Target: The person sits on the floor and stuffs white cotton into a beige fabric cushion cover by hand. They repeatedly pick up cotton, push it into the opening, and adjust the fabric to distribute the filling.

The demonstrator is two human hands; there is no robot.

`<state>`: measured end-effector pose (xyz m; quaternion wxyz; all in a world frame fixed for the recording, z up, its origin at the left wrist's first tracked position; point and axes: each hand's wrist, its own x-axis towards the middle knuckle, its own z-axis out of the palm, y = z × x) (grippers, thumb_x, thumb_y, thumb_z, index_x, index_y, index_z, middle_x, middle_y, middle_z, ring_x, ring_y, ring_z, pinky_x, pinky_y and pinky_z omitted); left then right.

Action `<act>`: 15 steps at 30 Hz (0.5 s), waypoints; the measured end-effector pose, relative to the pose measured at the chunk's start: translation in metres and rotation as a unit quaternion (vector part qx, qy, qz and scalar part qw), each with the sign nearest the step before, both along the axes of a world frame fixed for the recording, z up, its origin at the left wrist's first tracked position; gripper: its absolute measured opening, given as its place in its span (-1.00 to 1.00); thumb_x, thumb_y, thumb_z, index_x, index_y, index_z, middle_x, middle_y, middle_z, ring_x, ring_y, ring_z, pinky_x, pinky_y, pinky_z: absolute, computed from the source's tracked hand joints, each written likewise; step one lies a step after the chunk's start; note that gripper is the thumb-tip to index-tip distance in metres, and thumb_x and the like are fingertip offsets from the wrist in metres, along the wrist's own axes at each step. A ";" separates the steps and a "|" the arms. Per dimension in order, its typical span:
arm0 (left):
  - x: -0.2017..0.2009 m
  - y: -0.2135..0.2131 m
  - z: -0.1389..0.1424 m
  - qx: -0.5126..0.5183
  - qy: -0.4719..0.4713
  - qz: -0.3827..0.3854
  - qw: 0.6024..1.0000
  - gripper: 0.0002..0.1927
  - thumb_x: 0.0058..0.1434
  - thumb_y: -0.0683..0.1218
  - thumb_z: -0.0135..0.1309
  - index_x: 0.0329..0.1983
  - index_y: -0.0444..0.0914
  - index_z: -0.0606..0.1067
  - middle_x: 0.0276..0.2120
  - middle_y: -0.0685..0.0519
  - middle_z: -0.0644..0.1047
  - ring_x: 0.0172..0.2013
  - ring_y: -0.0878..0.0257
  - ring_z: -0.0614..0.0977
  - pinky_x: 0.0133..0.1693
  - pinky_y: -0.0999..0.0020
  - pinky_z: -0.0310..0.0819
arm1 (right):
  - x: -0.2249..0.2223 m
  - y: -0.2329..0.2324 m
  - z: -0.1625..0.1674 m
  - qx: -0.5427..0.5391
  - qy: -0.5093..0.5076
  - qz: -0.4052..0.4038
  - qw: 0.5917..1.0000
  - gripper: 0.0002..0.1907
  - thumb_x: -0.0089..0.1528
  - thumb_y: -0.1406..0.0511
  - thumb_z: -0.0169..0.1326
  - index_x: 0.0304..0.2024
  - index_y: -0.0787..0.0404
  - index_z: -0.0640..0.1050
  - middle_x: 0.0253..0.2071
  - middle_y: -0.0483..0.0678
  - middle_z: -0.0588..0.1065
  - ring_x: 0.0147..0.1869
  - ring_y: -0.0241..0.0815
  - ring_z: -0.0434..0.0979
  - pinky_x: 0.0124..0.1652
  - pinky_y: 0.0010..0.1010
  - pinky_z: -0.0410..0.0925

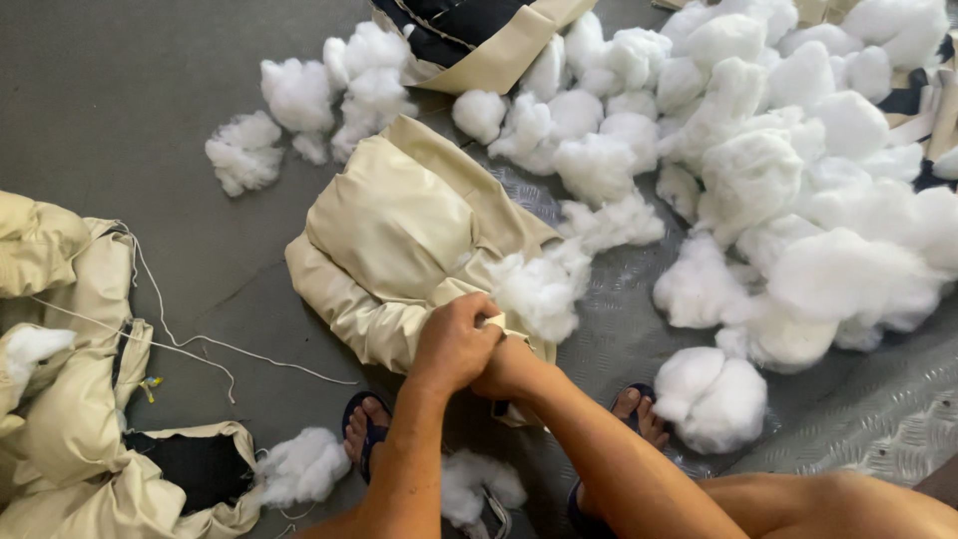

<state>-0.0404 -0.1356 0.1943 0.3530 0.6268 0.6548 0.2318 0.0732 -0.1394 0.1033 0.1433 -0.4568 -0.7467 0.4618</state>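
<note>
Head view, looking down at the floor (120, 110), grey concrete with a patterned metal plate toward the right.

Left hand (454, 344): grip closed tight on the near edge of a beige cushion cover (399, 235), knuckles up, fingers curled around a fold of fabric at its opening. Right hand (511, 371): pushed in beneath the left one, mostly hidden by it and by the fabric; cannot tell how far its fingers are closed or what they have hold of. The two hands touch, wrists crossing.

The cushion cover lies flat on the floor directly ahead of the person, partly filled, with a clump of white stuffing (539, 289) bulging out of the opening just beside the hands.

A large heap of loose white fibre stuffing (798, 180) spreads across the right and upper part of the view. A separate ball of stuffing (711, 397) sits near the right foot. Smaller tufts (299, 100) lie apart at upper left, and one tuft (299, 467) sits by the left foot.

Both feet in dark sandals (364, 429), just below the hands.

Far left: a pile of more beige covers (70, 399), with white string (190, 344) trailing from it over the floor. Another beige and dark cover (479, 40) at the top edge.
</note>
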 end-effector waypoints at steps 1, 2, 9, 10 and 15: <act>-0.004 0.003 0.003 0.009 0.003 0.027 1.000 -0.81 0.11 -0.07 0.14 -0.23 -0.21 0.62 -0.30 -0.15 0.66 -0.22 -0.08 0.67 -0.14 0.11 0.53 | 0.002 -0.001 0.001 0.050 0.026 0.021 0.998 -0.69 0.03 0.28 0.15 -0.18 0.23 0.60 -0.23 0.18 0.59 -0.13 0.18 0.59 -0.14 -0.06 0.44; -0.010 0.006 0.006 0.019 0.005 0.052 0.998 -0.80 0.11 -0.07 0.13 -0.22 -0.21 0.61 -0.30 -0.16 0.65 -0.21 -0.09 0.67 -0.14 0.10 0.53 | 0.002 -0.004 0.001 0.101 0.052 0.040 0.993 -0.72 0.04 0.31 0.11 -0.20 0.24 0.61 -0.23 0.18 0.60 -0.12 0.19 0.59 -0.13 -0.07 0.44; -0.001 -0.004 -0.008 0.042 0.013 -0.034 0.998 -0.75 0.08 -0.05 0.14 -0.21 -0.23 0.61 -0.26 -0.22 0.64 -0.18 -0.17 0.63 -0.12 0.02 0.49 | -0.004 -0.019 -0.039 0.077 0.012 0.017 0.997 -0.66 0.12 0.23 0.17 -0.10 0.27 0.58 -0.16 0.22 0.57 -0.11 0.25 0.55 -0.07 0.00 0.39; 0.006 -0.005 -0.015 0.022 0.032 -0.062 0.997 -0.76 0.08 -0.05 0.13 -0.22 -0.23 0.61 -0.27 -0.21 0.64 -0.18 -0.16 0.64 -0.11 0.03 0.48 | -0.004 -0.020 -0.046 0.115 0.146 -0.001 0.983 -0.54 0.08 0.25 0.18 0.00 0.35 0.53 -0.08 0.28 0.55 -0.04 0.27 0.54 -0.03 0.03 0.38; -0.005 -0.009 -0.050 -0.117 -0.032 -0.026 0.992 -0.75 0.07 -0.02 0.14 -0.28 -0.26 0.61 -0.33 -0.18 0.66 -0.26 -0.04 0.70 -0.15 0.17 0.55 | 0.007 -0.019 -0.039 -0.124 -0.083 0.148 0.978 -0.64 0.16 0.17 0.21 -0.06 0.22 0.62 -0.22 0.11 0.61 -0.17 0.03 0.62 -0.14 -0.15 0.48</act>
